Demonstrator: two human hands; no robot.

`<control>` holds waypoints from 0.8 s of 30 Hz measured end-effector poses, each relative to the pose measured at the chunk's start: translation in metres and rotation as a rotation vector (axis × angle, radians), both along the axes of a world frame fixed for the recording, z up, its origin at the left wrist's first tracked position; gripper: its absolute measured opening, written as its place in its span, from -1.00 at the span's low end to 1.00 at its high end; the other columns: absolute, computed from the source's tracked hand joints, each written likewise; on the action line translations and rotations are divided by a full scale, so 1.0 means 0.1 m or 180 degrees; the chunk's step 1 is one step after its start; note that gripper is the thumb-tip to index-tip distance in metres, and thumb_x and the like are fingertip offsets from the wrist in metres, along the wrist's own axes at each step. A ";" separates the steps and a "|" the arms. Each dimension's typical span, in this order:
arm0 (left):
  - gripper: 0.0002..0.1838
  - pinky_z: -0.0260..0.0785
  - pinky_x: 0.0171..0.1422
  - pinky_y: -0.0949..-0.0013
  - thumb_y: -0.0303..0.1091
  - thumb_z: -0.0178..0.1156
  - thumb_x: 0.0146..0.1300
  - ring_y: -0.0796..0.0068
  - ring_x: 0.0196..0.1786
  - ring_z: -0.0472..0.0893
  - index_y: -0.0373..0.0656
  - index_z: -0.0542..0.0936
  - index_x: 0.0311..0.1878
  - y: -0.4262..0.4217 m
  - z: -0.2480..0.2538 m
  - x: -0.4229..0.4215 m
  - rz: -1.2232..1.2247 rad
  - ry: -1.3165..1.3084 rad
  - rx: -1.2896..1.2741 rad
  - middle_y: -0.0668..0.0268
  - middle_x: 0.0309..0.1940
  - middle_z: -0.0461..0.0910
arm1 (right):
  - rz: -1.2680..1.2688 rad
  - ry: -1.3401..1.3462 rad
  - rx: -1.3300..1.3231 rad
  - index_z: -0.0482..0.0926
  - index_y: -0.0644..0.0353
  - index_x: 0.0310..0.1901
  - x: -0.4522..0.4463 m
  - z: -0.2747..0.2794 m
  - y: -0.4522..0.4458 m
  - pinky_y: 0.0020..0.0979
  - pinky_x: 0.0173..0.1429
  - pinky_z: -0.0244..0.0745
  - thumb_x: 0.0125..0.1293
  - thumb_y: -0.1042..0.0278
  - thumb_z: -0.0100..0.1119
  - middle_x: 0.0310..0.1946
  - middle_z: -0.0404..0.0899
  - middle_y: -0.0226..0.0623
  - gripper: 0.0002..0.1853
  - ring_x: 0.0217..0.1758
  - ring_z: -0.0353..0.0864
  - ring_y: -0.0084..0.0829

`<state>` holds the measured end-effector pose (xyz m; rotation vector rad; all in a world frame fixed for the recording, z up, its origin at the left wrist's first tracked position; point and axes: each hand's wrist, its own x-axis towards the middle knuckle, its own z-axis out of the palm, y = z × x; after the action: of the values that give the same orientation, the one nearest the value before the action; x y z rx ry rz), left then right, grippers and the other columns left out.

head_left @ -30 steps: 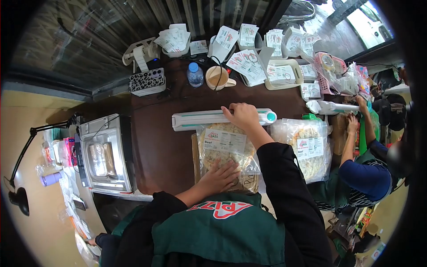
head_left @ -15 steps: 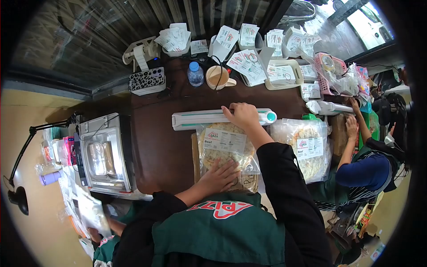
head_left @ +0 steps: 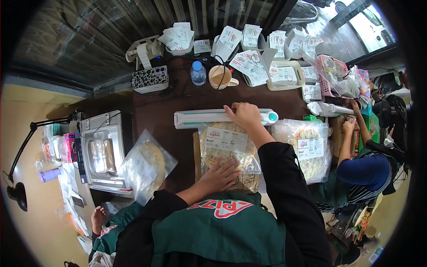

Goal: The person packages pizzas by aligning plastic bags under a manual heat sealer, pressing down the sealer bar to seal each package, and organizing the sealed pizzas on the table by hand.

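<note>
My left hand (head_left: 224,175) lies flat, fingers spread, on a clear bag holding a pizza (head_left: 213,151) with a white label reading "Beef". The bag's upper edge runs under a long white bag sealer (head_left: 200,118). My right hand (head_left: 244,115) is curled over the sealer's top bar, near its right end. Beneath the bag shows brown cardboard (head_left: 247,182). Right of it lie more bagged pizzas (head_left: 307,167), the top one also labelled "Beef". Another bagged pizza (head_left: 151,164) is tilted beside my left sleeve; I cannot tell whether it touches the table.
A metal vacuum machine (head_left: 102,173) stands at left, near a co-worker's hand (head_left: 98,218). Along the back are a phone (head_left: 149,78), a bottle (head_left: 198,74), a mug (head_left: 219,76) and tubs of labels (head_left: 178,42). Another co-worker (head_left: 364,171) works at a second sealer (head_left: 333,109) on the right.
The loose bagged pizza has moved from the left co-worker's hand to beside my left sleeve, and that hand is now apart from it. My hands stay nearly in place.
</note>
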<state>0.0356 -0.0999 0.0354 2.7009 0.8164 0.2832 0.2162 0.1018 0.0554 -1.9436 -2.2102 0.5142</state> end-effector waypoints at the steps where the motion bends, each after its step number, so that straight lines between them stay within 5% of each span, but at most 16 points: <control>1: -0.45 -0.17 0.53 -0.24 0.07 0.05 0.33 0.27 0.53 0.13 0.10 0.37 0.33 0.00 -0.01 0.00 -0.0012 0.0016 -0.0003 0.27 0.45 0.22 | -0.0002 -0.0010 0.0011 0.73 0.12 -0.37 0.00 0.00 0.00 -0.16 -0.26 0.57 0.31 -0.25 -0.05 -0.52 0.68 -0.18 -0.42 -0.39 0.69 -0.14; 13: -0.44 -0.21 0.54 -0.24 0.07 0.01 0.35 0.27 0.53 0.12 0.06 0.36 0.35 -0.02 -0.04 -0.03 -0.0025 -0.0106 -0.0031 0.23 0.47 0.19 | 0.0066 -0.0043 -0.0230 0.73 0.10 -0.30 -0.03 0.09 0.01 -0.13 -0.12 0.57 0.35 -0.32 -0.15 -0.45 0.69 -0.14 -0.36 -0.29 0.69 -0.05; 19: -0.42 -0.19 0.54 -0.23 0.04 0.03 0.35 0.24 0.54 0.11 0.03 0.35 0.37 -0.01 -0.03 -0.05 -0.0051 -0.0217 -0.0097 0.21 0.48 0.17 | 0.0105 -0.0363 -0.1483 0.66 0.08 0.00 -0.17 0.65 0.20 -0.16 0.27 0.41 0.34 -0.52 -0.53 -0.01 0.65 -0.07 -0.11 0.16 0.57 -0.09; 24: -0.43 -0.18 0.54 -0.22 0.04 0.04 0.34 0.24 0.54 0.11 0.02 0.37 0.35 -0.02 -0.06 -0.04 -0.0031 -0.0274 -0.0112 0.20 0.48 0.16 | 0.0181 -0.0186 -0.1602 0.63 0.08 0.07 -0.43 0.60 0.26 -0.17 0.33 0.36 0.34 -0.53 -0.57 0.07 0.61 -0.05 -0.09 0.23 0.53 -0.09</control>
<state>0.0316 -0.1019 0.0294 2.6394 0.7758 0.3767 0.1735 0.1279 0.1152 -2.1393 -2.3444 1.1293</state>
